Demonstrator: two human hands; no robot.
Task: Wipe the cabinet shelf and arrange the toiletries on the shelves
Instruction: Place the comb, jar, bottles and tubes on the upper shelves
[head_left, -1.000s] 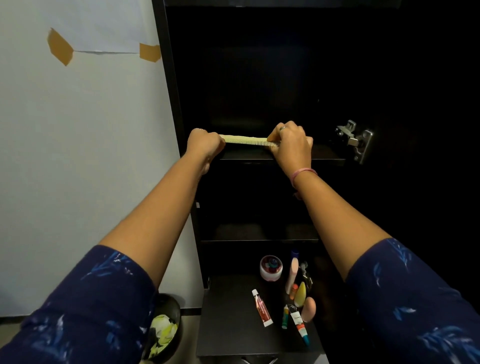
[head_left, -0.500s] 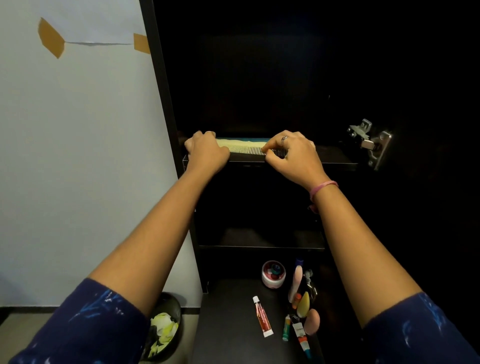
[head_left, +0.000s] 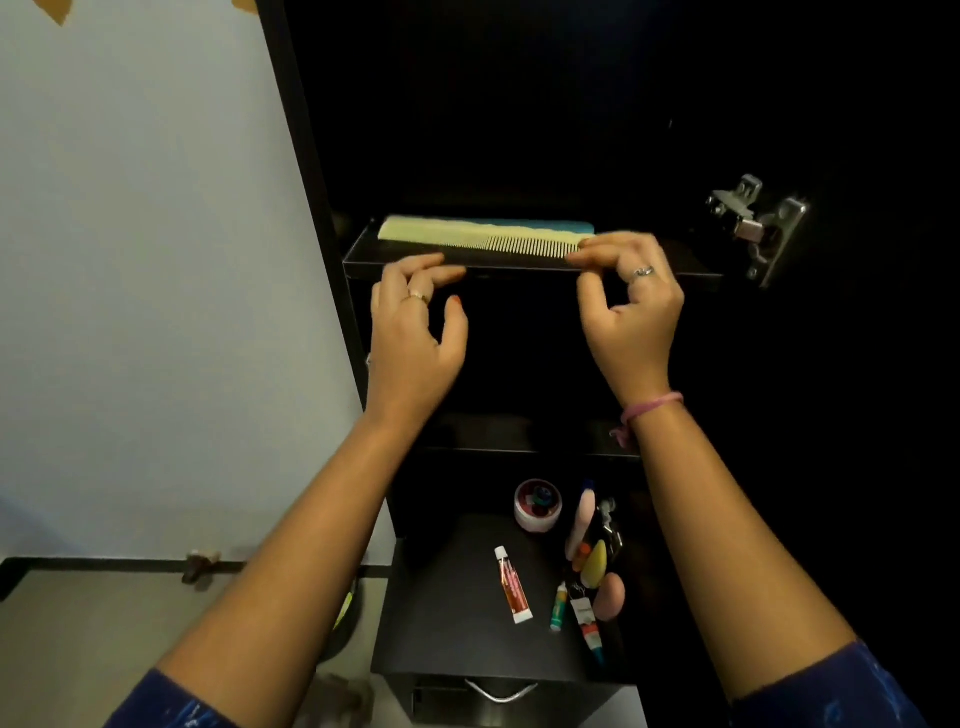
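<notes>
A pale yellow comb (head_left: 483, 235) lies flat along the front of the upper shelf (head_left: 519, 262) of the dark cabinet, teeth toward the person, with a blue strip showing just behind it. The left hand (head_left: 415, 332) hangs just below the shelf edge, under the comb's left part, its fingers loosely curved and holding nothing. The right hand (head_left: 631, 306) is at the comb's right end; its fingertips (head_left: 584, 253) touch or nearly touch the teeth there, relaxed rather than gripping. Far below both hands, on a low dark surface (head_left: 447, 613), lie a small round jar (head_left: 538, 504), a red-and-white tube (head_left: 513, 584) and several other small toiletries.
</notes>
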